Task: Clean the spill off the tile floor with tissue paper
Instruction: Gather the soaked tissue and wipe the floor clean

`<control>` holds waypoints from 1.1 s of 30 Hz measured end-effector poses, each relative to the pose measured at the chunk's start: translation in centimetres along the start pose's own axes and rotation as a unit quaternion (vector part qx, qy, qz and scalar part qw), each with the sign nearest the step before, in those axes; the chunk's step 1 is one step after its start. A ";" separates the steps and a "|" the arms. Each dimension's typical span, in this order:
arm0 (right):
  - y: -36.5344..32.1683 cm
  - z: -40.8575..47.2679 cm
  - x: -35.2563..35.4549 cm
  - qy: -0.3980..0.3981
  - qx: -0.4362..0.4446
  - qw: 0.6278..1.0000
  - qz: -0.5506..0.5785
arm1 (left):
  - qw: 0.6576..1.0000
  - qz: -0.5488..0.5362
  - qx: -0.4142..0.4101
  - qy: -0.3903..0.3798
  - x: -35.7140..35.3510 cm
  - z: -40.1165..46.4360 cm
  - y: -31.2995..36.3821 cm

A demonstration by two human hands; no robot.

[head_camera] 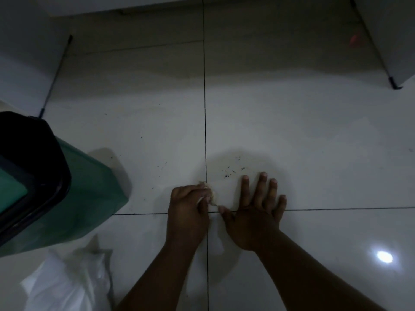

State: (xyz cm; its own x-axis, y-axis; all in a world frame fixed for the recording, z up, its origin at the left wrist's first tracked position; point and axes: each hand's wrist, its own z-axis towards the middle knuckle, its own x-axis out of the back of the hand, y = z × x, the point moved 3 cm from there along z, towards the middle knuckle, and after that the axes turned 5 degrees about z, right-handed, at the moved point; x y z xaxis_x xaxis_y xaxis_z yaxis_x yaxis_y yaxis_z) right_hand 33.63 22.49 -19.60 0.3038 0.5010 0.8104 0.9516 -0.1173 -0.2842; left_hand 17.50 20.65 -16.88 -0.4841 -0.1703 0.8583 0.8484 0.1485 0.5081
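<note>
We see the left hand point(188, 206) curled around a small crumpled wad of stained whitish tissue paper point(208, 191), pressing it down on the glossy white tile floor point(292, 135) right beside the dark vertical grout line, just above the point where that line crosses the horizontal one. The right hand point(256, 212) lies flat on the floor with its fingers spread wide and holds nothing; its thumb tip comes close to the tissue. Just beyond the right fingertips we make out a scatter of tiny dark specks of spill point(231, 171), and a few more specks lie farther left on the neighbouring tile. At the left edge stands a green plastic bin with a black rim point(85, 189), and below it lies a crumpled translucent white plastic bag point(67, 281). A bright light reflection glints on the tile at lower right.
</note>
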 end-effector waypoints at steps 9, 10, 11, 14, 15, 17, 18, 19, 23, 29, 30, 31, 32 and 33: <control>0.0 0.0 0.2 -0.009 -0.002 1.000 -0.005 | 0.998 0.007 -0.055 -0.040 0.2 -1.3 0.2; 0.0 0.0 0.2 -0.009 -0.002 1.000 -0.006 | 0.998 0.011 -0.041 -0.044 0.1 -0.9 0.2; 0.0 0.0 0.2 -0.008 0.000 1.000 -0.007 | 0.999 0.007 -0.024 -0.045 0.0 -0.6 0.3; 0.1 0.0 0.1 -0.008 0.002 1.000 -0.002 | 0.999 -0.012 0.014 -0.038 -0.5 0.3 1.2; 0.1 0.0 0.0 -0.009 0.000 1.000 -0.001 | 0.999 -0.018 0.026 -0.037 -0.6 0.5 1.5; 0.1 0.1 0.0 -0.013 -0.004 1.000 -0.004 | 0.998 -0.029 0.049 -0.040 -0.7 0.6 1.8; 0.1 0.1 0.1 -0.014 -0.005 1.000 -0.005 | 0.997 -0.031 0.051 -0.044 -0.7 0.6 1.8; 0.0 0.0 0.1 -0.016 -0.004 1.000 -0.004 | 0.997 -0.030 0.045 -0.050 -0.6 0.6 1.7; -0.1 -0.1 0.3 -0.017 0.001 1.000 -0.003 | 0.998 -0.017 -0.007 -0.066 0.1 0.9 0.4; 0.0 -0.1 0.4 -0.025 0.013 1.000 0.008 | 0.994 -0.016 0.103 0.041 1.7 1.3 -2.6; 0.0 -0.1 0.4 -0.022 0.014 1.000 0.009 | 0.993 -0.010 0.106 0.046 1.7 1.3 -2.5; 0.0 -0.1 0.4 -0.019 0.015 1.000 0.010 | 0.993 -0.007 0.109 0.047 1.6 1.2 -2.2; 0.0 -0.1 0.3 -0.013 0.015 1.000 0.013 | 0.993 -0.006 0.111 0.045 1.6 1.2 -2.0; 0.0 -0.2 0.3 -0.007 0.016 1.000 0.011 | 0.992 -0.009 0.116 0.042 1.5 1.2 -1.9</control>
State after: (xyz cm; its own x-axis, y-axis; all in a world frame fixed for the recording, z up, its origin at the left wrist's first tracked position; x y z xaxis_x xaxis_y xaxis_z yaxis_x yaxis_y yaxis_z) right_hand 33.71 22.50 -19.30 0.3229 0.5112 0.7965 0.9429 -0.1015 -0.3172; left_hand 14.91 21.25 -16.49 -0.4709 -0.2540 0.8448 0.7633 0.3628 0.5345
